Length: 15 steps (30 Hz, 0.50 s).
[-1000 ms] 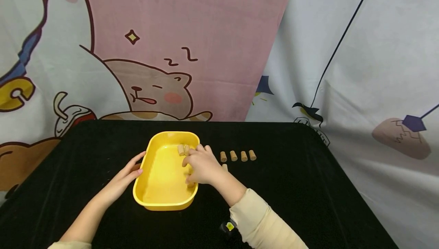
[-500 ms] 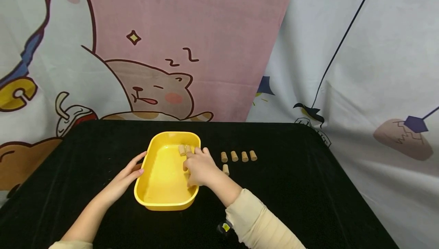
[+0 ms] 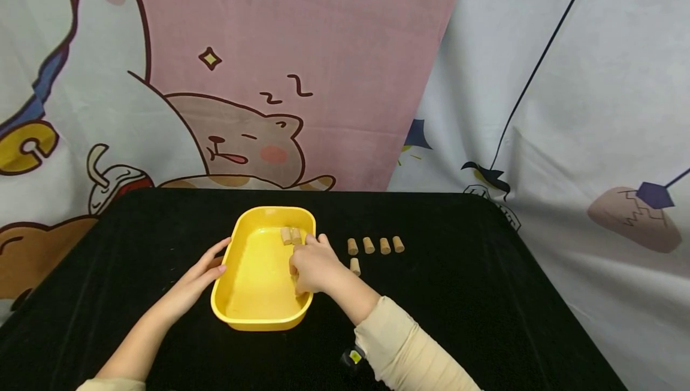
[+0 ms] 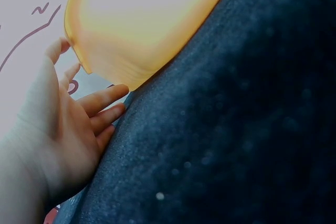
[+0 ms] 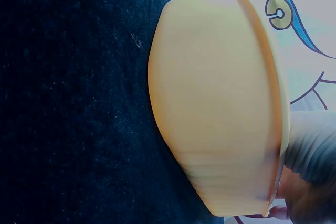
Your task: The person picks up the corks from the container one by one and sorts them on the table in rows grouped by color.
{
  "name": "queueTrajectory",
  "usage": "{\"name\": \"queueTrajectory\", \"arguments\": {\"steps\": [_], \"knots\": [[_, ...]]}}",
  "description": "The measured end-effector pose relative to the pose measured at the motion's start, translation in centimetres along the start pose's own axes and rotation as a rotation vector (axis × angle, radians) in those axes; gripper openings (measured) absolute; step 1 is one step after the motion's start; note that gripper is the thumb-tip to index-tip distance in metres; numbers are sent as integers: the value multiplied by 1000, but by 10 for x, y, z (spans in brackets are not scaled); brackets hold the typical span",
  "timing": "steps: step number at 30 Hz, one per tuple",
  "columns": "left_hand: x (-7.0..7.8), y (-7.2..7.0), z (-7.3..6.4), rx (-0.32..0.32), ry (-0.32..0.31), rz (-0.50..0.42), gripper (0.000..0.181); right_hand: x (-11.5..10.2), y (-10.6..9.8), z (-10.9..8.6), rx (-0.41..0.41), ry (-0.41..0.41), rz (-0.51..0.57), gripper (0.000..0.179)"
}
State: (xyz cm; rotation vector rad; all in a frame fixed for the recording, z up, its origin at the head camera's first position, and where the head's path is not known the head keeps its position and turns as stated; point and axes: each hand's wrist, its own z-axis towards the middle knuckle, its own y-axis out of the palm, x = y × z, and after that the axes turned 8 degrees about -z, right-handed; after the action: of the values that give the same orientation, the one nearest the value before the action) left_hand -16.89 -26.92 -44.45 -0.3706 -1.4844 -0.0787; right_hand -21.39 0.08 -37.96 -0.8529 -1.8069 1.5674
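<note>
A yellow plastic tray (image 3: 250,295) stands on the black-covered table. My left hand (image 3: 194,280) rests its spread fingertips and thumb against the tray's left side; in the left wrist view the fingers (image 4: 102,100) are nearly straight. My right hand (image 3: 318,265) reaches over the right rim into the tray. Its fingers and thumb are curled low, and seem to pinch a cork that they mostly hide. Two corks (image 3: 291,236) lie side by side at the far end inside the tray. In the right wrist view the tray wall (image 5: 215,98) hides the fingertips.
To the right of the tray, several corks (image 3: 384,246) lie in a row on the black cloth (image 3: 458,295). A single cork (image 3: 354,266) lies just in front of that row, near my right forearm. A printed curtain (image 3: 345,67) hangs behind the table.
My right hand has lowered into the tray, and its fingers have drawn together from a spread pose. The left hand and the tray have stayed in place.
</note>
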Motion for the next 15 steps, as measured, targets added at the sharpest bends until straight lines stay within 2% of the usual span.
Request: {"name": "queueTrajectory", "arguments": {"steps": [5,15], "knots": [[1,1,0,1,-5,4,57,-1,0,-1,23,-9,7,23],[1,1,-1,2,-12,1,58,-1,0,-6,123,-39,6,29]]}}
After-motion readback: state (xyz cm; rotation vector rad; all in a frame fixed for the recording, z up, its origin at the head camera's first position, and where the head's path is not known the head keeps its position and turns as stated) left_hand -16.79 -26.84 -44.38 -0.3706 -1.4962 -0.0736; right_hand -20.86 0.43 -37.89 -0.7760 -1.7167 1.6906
